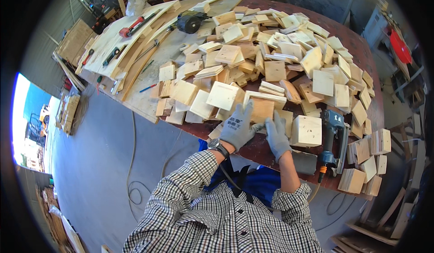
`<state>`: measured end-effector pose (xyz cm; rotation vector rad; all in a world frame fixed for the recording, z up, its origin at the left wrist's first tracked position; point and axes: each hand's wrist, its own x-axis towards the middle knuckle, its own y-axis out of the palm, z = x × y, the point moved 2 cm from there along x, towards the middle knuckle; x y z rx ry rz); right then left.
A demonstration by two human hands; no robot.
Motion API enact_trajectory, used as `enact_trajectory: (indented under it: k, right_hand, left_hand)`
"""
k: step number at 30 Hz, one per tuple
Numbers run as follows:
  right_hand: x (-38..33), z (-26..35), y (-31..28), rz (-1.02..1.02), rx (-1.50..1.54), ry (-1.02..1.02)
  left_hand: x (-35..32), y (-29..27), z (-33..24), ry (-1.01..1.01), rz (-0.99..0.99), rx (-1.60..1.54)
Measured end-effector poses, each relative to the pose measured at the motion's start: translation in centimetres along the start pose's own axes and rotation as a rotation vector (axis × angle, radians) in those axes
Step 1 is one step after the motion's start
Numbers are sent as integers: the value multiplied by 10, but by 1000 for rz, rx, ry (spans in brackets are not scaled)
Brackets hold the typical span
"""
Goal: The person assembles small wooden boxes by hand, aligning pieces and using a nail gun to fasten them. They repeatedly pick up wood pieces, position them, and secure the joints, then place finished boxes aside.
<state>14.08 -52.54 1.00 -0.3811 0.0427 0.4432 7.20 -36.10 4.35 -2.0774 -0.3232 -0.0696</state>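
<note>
Both of my hands wear grey gloves at the near edge of the dark red table. A squarish brown wooden block (262, 111) is held between them. My left hand (238, 128) has its fingers along the block's left side, its thumb pointing toward the other hand. At the block's lower right, my right hand (277, 136) presses its fingers to the edge. Right of that hand stands a thick pale wooden block (306, 131). Farther right lies a blue nail gun (332, 135), its air fitting toward me. The underside of the held block is hidden.
A big heap of wooden blocks (275, 49) covers the table (368, 67). Neat block stacks (358, 151) stand at the right corner. Toward the back left, a red-handled tool (131, 27) and a dark power tool (190, 21) lie on boards. Hoses (134, 180) trail over the floor.
</note>
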Motion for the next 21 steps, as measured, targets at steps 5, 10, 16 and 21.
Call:
enact_trajectory:
  k: [5, 10, 16, 21]
  right_hand:
    - [10, -4, -6, -20, 121, 57]
    - [11, -10, -6, 14, 117, 78]
    - [12, -31, -21, 107, 281, 177]
    - [18, -31, -16, 184, 435, 125]
  left_hand:
    - [0, -1, -5, 26, 9, 25]
    - [-3, 9, 4, 45, -60, 36]
    - [0, 11, 1, 0, -30, 38]
    - [-3, 31, 11, -25, 10, 83]
